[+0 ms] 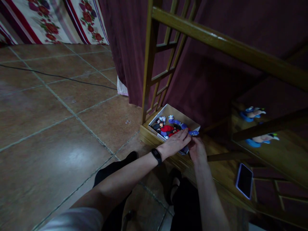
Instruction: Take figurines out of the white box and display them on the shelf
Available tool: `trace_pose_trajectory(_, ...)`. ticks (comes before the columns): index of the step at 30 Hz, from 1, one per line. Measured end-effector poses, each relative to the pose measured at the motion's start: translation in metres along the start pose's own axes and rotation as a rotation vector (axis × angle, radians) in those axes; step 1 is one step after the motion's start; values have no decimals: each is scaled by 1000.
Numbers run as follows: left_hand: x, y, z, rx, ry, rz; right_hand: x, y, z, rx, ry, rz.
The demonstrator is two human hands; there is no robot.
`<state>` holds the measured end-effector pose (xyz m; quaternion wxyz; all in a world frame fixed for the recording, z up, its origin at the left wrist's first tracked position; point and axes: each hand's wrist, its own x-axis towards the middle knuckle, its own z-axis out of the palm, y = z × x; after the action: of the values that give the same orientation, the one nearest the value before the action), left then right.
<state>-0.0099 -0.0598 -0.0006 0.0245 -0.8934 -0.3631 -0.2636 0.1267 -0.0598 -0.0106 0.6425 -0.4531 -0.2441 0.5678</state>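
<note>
A shallow cardboard box (185, 118) with pale edges sits on a low wooden shelf. Small toy figurines (166, 128) in red, black, blue and purple fill it. My left hand (178, 141), with a black band on its wrist, reaches over the box's near right side, fingers bent down among the toys. Beside it, my right hand (197, 149) is curled at the box's right corner, its fingertips partly hidden behind the left hand. A blue-purple figurine (193, 132) shows just above the meeting fingers. What either hand pinches is too small and covered to make out.
Wooden bars (216, 38) of the shelf frame rise behind and above the hands. Two blue-based figurines (255, 112) stand on a ledge at right, and a phone (244, 180) lies on the lower board. A black cable (60, 76) crosses the tiled floor.
</note>
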Motion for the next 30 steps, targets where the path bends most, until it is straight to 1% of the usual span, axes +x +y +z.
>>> trace_pose_trajectory(4, 0, 0, 1, -7, -1, 1, -2, -1, 3, 6, 19, 9)
trace_pose_trajectory(8, 0, 0, 2, -18, 11, -3, -2, -1, 4, -11, 4, 22)
trace_pose_trajectory(12, 0, -1, 1, -61, 19, 2, 1, 1, 2, -5, 6, 21)
trace_pose_trajectory(16, 0, -3, 1, -140, 3, -15, 2, 2, 1, -8, -15, 48)
trace_pose_trajectory(18, 0, -4, 2, -220, -3, -59, 2, 2, 1, -6, -13, 36)
trace_pose_trajectory(21, 1, -7, 4, -389, 8, -169, 0, 4, 3, -6, 7, -9)
trace_pose_trajectory(26, 7, -13, 16, -719, 102, -375, -2, 9, 9, -48, 67, -69)
trace_pose_trajectory(30, 15, -19, 25, -1016, 159, -523, 1, 12, 15, -41, 127, -134)
